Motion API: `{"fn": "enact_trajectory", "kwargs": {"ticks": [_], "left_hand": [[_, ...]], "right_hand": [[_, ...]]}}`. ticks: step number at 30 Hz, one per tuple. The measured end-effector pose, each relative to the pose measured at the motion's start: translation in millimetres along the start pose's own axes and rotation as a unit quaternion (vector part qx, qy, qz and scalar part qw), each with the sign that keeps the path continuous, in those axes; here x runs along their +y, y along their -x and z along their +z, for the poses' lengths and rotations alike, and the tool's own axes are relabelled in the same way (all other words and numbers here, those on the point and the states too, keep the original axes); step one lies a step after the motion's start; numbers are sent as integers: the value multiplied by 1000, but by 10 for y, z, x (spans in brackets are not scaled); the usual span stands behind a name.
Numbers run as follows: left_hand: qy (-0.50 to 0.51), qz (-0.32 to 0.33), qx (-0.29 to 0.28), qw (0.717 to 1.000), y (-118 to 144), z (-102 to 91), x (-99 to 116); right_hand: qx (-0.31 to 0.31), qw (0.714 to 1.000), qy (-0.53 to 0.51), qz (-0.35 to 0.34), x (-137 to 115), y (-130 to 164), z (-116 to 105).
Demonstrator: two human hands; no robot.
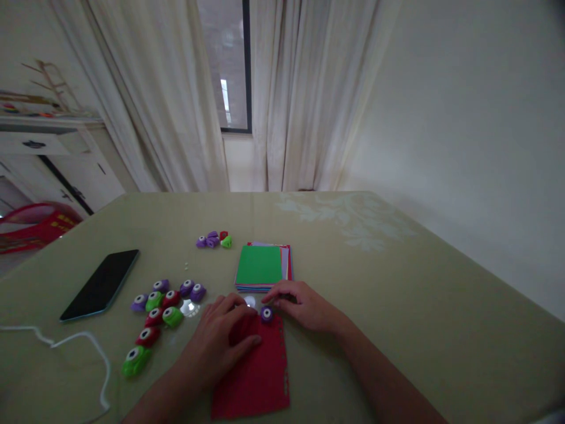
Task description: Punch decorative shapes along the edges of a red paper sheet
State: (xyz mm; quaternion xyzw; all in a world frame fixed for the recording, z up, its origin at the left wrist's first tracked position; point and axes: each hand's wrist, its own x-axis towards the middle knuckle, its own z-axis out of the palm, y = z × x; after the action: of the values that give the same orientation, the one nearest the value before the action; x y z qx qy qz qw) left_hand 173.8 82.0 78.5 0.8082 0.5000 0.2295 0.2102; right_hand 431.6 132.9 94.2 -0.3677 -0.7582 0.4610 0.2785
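A sheet of red paper (260, 377) lies on the table before me, with small punched shapes along its right edge. My left hand (225, 330) rests on the sheet's upper left part, fingers spread and thumb stretched over the paper. At the top right corner of the sheet sits a small purple craft punch (266, 314) with a round white-and-dark button. My right hand (302, 303) comes in from the right, thumb and forefinger curled at the far side of this punch. The exact contact of these fingertips is hard to make out.
Beyond the sheet lies a stack of coloured paper (259, 265), green on top. Several red, green and purple punches (154, 317) stand to the left, with another small cluster (212, 239) farther back. A dark tablet (101, 284) and a white cable (83, 334) lie farther left.
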Motion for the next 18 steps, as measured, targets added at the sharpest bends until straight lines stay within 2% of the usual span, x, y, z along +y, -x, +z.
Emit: {"fn": "enact_trajectory", "kwargs": {"ticks": [8, 18], "left_hand": [[3, -4, -10, 1000, 8, 8, -13], [7, 1, 6, 1000, 22, 17, -11]], "right_hand": [[16, 1000, -7, 22, -12, 0, 8], [27, 999, -9, 29, -47, -3, 21]]}}
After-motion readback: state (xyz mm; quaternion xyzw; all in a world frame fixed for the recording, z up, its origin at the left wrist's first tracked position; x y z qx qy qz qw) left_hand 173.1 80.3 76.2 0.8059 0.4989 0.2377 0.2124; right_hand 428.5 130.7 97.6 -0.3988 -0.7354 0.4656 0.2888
